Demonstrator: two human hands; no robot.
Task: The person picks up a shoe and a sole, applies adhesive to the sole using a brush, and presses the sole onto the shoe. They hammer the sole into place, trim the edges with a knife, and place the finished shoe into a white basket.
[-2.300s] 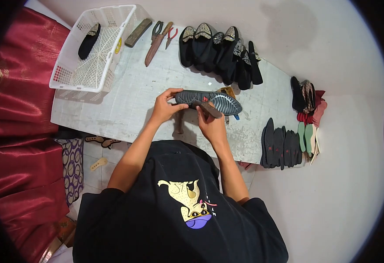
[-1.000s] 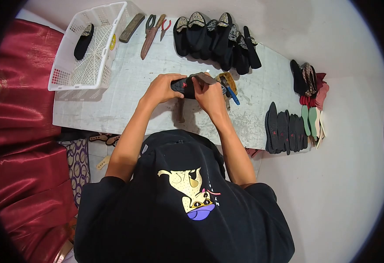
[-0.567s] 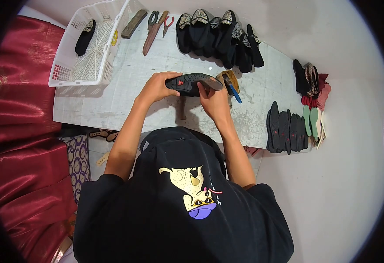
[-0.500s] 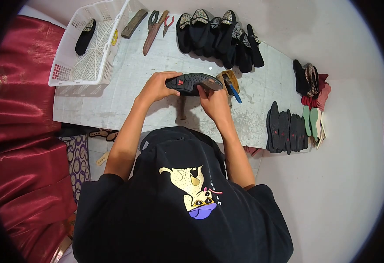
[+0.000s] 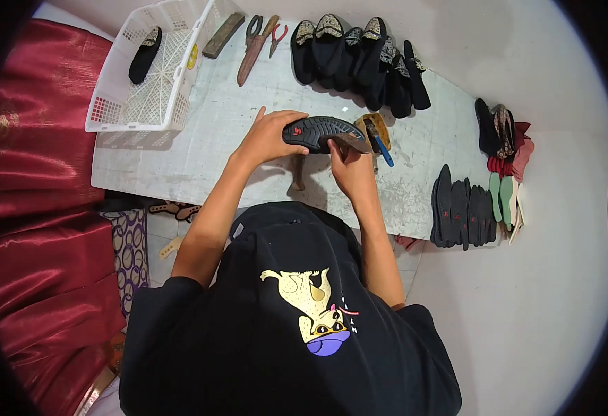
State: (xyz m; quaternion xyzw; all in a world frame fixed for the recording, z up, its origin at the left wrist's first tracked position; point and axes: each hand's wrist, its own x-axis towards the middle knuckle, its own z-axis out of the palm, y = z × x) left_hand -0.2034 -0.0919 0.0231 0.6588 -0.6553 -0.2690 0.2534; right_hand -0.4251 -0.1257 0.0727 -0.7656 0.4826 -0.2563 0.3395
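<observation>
A black shoe sole [image 5: 321,130] with a small red mark is held over the table, its ridged underside showing. My left hand [image 5: 273,135] grips its left end, thumb below and fingers behind. My right hand [image 5: 352,166] is closed at the right end, pinching a flat brownish-grey piece [image 5: 350,142] that lies against the sole; whether this is a blade or a part of the shoe I cannot tell. Close to the right hand stands a yellowish container [image 5: 380,126] with a blue-handled brush [image 5: 384,150] in it. Below the sole is a wooden-looking post [image 5: 297,173].
A white basket [image 5: 179,97] holding one shoe [image 5: 146,55] is at the upper left. Beside it lie a block [image 5: 224,35], a knife [image 5: 257,52] and red pliers [image 5: 277,40]. Black shoes [image 5: 328,55] line the back; soles [image 5: 460,208] stand at the right.
The view has shifted, so the table's things appear farther right. The flat piece at the sole's right end is now angled away from the sole, with my right hand lower beside it.
</observation>
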